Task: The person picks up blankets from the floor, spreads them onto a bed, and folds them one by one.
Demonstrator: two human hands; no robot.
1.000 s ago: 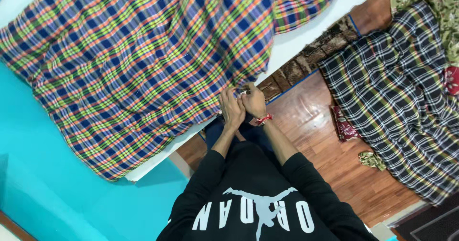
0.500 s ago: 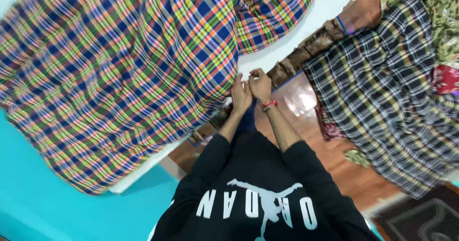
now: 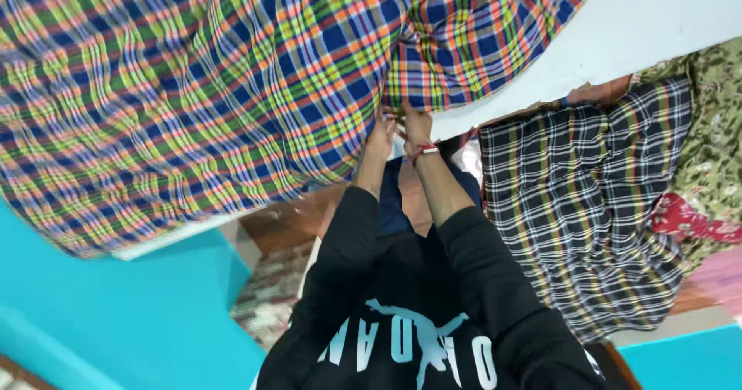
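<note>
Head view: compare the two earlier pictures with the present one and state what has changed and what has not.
Both hands, left hand and right hand, have moved up the picture and farther from the body, arms stretched out, carrying the edge of the bright plaid cloth, which now fills more of the view. Unchanged: both hands stay pinched together on that edge; the dark checked cloth lies to the right.

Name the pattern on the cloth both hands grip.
Multicoloured plaid cloth: blue, green, orange; head view.
</note>
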